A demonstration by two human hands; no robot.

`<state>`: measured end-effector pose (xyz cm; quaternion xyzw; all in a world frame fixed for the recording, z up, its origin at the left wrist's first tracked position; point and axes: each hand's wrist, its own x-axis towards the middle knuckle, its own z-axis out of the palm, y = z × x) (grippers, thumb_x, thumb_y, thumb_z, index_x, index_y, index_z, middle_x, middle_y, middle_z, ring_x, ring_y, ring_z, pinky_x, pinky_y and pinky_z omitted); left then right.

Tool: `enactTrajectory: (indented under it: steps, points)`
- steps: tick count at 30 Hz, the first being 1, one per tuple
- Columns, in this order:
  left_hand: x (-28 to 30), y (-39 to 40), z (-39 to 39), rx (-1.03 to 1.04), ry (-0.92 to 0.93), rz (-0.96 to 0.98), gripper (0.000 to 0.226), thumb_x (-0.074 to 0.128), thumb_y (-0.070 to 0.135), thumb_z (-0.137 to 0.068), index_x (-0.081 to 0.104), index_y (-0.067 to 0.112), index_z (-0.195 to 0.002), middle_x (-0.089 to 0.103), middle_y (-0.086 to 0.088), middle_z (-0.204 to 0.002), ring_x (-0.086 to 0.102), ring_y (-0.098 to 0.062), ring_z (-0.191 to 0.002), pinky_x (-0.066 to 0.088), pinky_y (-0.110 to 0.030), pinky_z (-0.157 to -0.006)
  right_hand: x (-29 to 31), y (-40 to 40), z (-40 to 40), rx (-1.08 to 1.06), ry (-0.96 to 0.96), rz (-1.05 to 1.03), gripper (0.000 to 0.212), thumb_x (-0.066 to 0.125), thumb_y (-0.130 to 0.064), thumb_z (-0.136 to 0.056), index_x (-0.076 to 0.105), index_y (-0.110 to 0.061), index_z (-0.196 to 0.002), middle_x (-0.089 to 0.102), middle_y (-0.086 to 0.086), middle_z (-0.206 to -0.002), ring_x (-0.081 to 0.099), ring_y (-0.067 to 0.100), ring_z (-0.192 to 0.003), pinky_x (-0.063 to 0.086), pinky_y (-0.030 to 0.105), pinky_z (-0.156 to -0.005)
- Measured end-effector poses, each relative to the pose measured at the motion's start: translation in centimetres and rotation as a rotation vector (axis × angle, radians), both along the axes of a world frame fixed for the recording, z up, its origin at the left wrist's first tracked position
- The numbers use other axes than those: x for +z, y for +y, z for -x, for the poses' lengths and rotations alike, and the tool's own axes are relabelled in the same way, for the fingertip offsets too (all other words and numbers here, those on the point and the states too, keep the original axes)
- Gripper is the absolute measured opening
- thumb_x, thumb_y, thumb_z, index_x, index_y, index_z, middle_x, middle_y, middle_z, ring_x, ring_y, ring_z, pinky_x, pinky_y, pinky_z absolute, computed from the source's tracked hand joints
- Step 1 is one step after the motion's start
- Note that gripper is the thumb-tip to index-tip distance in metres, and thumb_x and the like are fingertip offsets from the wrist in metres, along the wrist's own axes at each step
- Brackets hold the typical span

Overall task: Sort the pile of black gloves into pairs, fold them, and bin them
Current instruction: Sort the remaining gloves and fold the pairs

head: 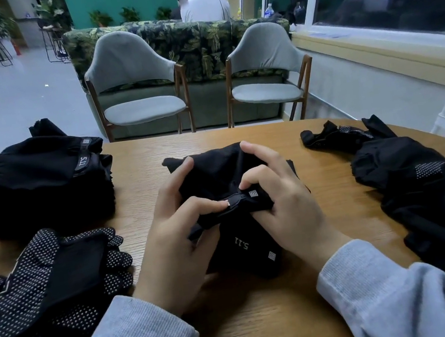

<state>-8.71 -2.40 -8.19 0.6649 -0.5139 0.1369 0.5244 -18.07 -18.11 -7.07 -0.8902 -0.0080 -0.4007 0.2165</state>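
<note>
At the centre of the frame a bundle of black knit fabric gloves (230, 196) lies on the light wooden, grain-streaked surface (140, 180), bunched into a soft, rumpled mound. A grey rubbery wrist strap with a small square logo tab crosses its middle, and pale "5.11" lettering shows upside down on the lower fold. The left hand (179, 235) grips the bundle's left edge, thumb curled onto the strap and fingers wrapped over the cloth above. The right hand (286, 198) grips the right side, index finger and thumb pinching the fabric beside the logo tab, the other fingers arched over the top. Both wrists emerge from ribbed light-grey knit sleeves (386, 297).

At lower left lie flat black gloves studded with white grip dots (49, 288), palms up, fingers pointing right. Above them, at middle left, sits a neat stack of folded black gloves (40, 185), its top one showing a grey "5.11" strap. On the right side a loose, crumpled pile of black gloves (426, 186) sprawls toward the lower right corner, with patches of dotted palm visible.

Beyond the surface's far edge stand two grey upholstered chairs with curved backs and wooden legs (139, 93), in front of a leaf-patterned sofa (193, 42). A person in a pale shirt (204, 5) sits behind it, back turned.
</note>
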Motion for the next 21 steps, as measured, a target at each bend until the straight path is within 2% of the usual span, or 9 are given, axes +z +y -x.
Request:
enactTrajectory:
  steps: [3, 6, 8, 11, 14, 16, 17, 19, 21]
  points:
    - [0.0, 0.1, -0.3, 0.036, -0.017, -0.055, 0.024, 0.062, 0.002, -0.071, 0.067, 0.017, -0.089, 0.033, -0.004, -0.147, 0.032, -0.01, -0.137, 0.027, -0.013, -0.105, 0.0, 0.0, 0.0, 0.03, 0.149, -0.057, 0.028, 0.063, -0.003, -0.077, 0.052, -0.02, -0.096, 0.032, -0.001, -0.147, 0.031, 0.01, -0.133, 0.024, 0.005, -0.102]
    - [-0.6, 0.3, -0.3, 0.106, 0.081, -0.173, 0.025, 0.062, 0.0, -0.071, 0.064, 0.022, -0.083, 0.032, 0.003, -0.146, 0.027, -0.002, -0.136, 0.019, -0.004, -0.103, -0.4, 0.0, 0.0, 0.039, 0.367, -0.084, 0.03, 0.065, -0.004, -0.08, 0.055, -0.022, -0.102, 0.027, -0.013, -0.148, 0.032, 0.004, -0.131, 0.027, 0.012, -0.102]
    - [-0.8, 0.4, 0.0, 0.12, 0.183, -0.29, 0.036, 0.063, -0.004, -0.074, 0.059, 0.03, -0.082, 0.034, 0.01, -0.137, 0.025, 0.002, -0.134, 0.014, 0.003, -0.098, -0.5, -0.1, 0.2, 0.016, 0.399, -0.106, 0.035, 0.065, -0.008, -0.082, 0.055, -0.023, -0.111, 0.033, -0.015, -0.145, 0.038, 0.002, -0.126, 0.035, 0.02, -0.103]
    - [-0.8, 0.7, 0.2, 0.129, 0.257, -0.393, 0.032, 0.06, 0.0, -0.079, 0.053, 0.03, -0.087, 0.039, 0.016, -0.12, 0.027, 0.01, -0.123, 0.014, 0.009, -0.088, 0.0, -0.1, 0.6, -0.035, 0.382, -0.12, 0.041, 0.067, -0.016, -0.083, 0.052, -0.022, -0.121, 0.044, -0.014, -0.134, 0.048, 0.001, -0.116, 0.042, 0.024, -0.099]
    - [-0.6, 0.9, 0.3, 0.148, 0.271, -0.467, 0.027, 0.057, 0.007, -0.083, 0.048, 0.031, -0.092, 0.037, 0.019, -0.119, 0.032, 0.009, -0.115, 0.022, 0.0, -0.082, 0.8, 0.0, 1.6, -0.128, 0.385, -0.091, 0.036, 0.067, -0.033, -0.083, 0.053, -0.027, -0.116, 0.05, -0.019, -0.11, 0.05, -0.003, -0.097, 0.044, 0.018, -0.084]
    - [-0.5, 0.8, 0.3, 0.148, 0.277, -0.496, 0.027, 0.056, 0.009, -0.084, 0.046, 0.032, -0.092, 0.039, 0.02, -0.117, 0.037, 0.005, -0.112, 0.025, -0.004, -0.081, 1.3, 0.0, 2.3, -0.16, 0.447, -0.057, 0.036, 0.065, -0.049, -0.08, 0.054, -0.03, -0.109, 0.051, -0.021, -0.101, 0.046, -0.003, -0.093, 0.041, 0.016, -0.081]
    - [-0.5, 0.8, 0.3, 0.145, 0.28, -0.515, 0.026, 0.056, 0.01, -0.084, 0.045, 0.032, -0.092, 0.041, 0.019, -0.114, 0.04, 0.002, -0.113, 0.028, -0.006, -0.082, 1.5, 0.1, 2.6, -0.164, 0.517, -0.045, 0.042, 0.063, -0.056, -0.077, 0.054, -0.031, -0.109, 0.051, -0.021, -0.101, 0.044, -0.003, -0.096, 0.04, 0.017, -0.083]
    - [-0.5, 0.9, 0.1, 0.149, 0.286, -0.57, 0.024, 0.056, 0.013, -0.084, 0.044, 0.032, -0.092, 0.045, 0.016, -0.111, 0.045, -0.01, -0.116, 0.034, -0.021, -0.093, 1.6, 0.2, 2.9, -0.158, 0.688, -0.007, 0.056, 0.061, -0.066, -0.071, 0.052, -0.034, -0.116, 0.05, -0.021, -0.109, 0.041, -0.002, -0.105, 0.04, 0.021, -0.09]
    - [-0.4, 0.9, 0.1, 0.155, 0.292, -0.612, 0.023, 0.056, 0.014, -0.084, 0.043, 0.032, -0.091, 0.045, 0.015, -0.111, 0.046, -0.017, -0.116, 0.035, -0.034, -0.1, 1.4, 0.7, 3.0, -0.131, 0.786, 0.03, 0.055, 0.061, -0.063, -0.074, 0.051, -0.033, -0.119, 0.046, -0.019, -0.115, 0.038, 0.0, -0.108, 0.04, 0.025, -0.094]
